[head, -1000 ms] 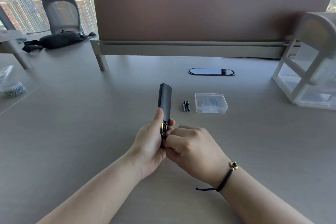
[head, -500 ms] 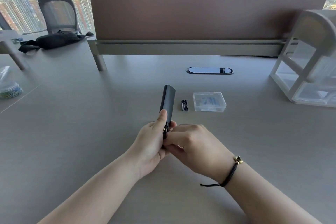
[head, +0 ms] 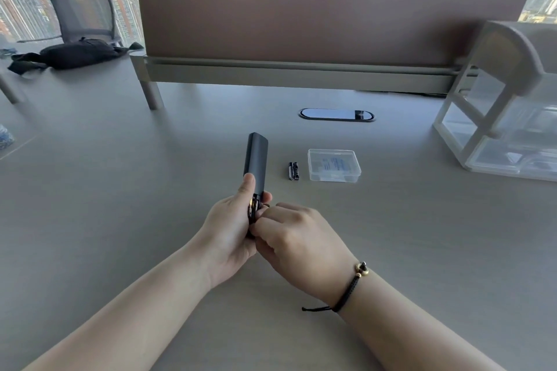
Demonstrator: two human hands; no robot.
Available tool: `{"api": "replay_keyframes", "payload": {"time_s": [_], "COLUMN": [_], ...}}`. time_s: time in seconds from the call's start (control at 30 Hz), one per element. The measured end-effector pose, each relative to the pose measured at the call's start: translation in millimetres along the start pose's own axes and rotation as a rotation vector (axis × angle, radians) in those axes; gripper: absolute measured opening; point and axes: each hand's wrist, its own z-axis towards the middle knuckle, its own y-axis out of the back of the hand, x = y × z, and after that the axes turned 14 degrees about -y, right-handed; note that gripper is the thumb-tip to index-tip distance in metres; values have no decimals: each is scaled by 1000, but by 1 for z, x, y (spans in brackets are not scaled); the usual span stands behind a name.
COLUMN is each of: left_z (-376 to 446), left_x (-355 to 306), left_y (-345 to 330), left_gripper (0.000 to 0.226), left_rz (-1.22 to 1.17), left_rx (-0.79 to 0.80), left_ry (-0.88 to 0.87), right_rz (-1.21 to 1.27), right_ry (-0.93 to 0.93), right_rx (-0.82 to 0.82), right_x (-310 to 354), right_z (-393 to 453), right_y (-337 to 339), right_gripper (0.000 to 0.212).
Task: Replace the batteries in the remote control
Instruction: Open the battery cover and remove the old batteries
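Observation:
My left hand [head: 230, 229] grips the lower end of a slim dark grey remote control [head: 256, 156], held above the table with its top pointing away from me. The battery bay at its lower end is open, and gold-and-black batteries [head: 254, 207] show inside. My right hand [head: 298, 242] is curled against that open end, fingertips pinching at the batteries. Two small black batteries [head: 294, 171] lie side by side on the table to the right of the remote. Next to them sits a clear plastic case [head: 334, 166] with its lid closed.
A brown divider panel [head: 331, 9] runs across the back of the desk, with an oval cable port [head: 337, 114] in front of it. A white, clear-walled drawer unit [head: 506, 117] stands at the right. A black bag [head: 75, 54] and a mesh chair [head: 81, 9] are at the far left.
The remote and both hands stay locked together at its lower end. My right fingers have shifted slightly at the battery bay. The view has drifted a little.

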Motion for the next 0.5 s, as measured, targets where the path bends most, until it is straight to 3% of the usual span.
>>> {"api": "replay_keyframes", "payload": {"time_s": [0.23,0.43,0.5], "left_z": [-3,-1,0], "left_x": [-1,-1,-2], "left_y": [-1,0,0], "left_gripper": [47,46,42], "left_rz": [22,-43,-45], "left_rx": [-2,-21,-32], "left_ry": [-1,5,-1], "right_rz": [37,73,107], "right_ry": [-35,-186,-238], "right_rx": [-88,-121,-114], "right_x": [8,12,8], "right_z": [-2,0,1], "right_y": [-4,-9,-9], "right_gripper": [14,1,9]}}
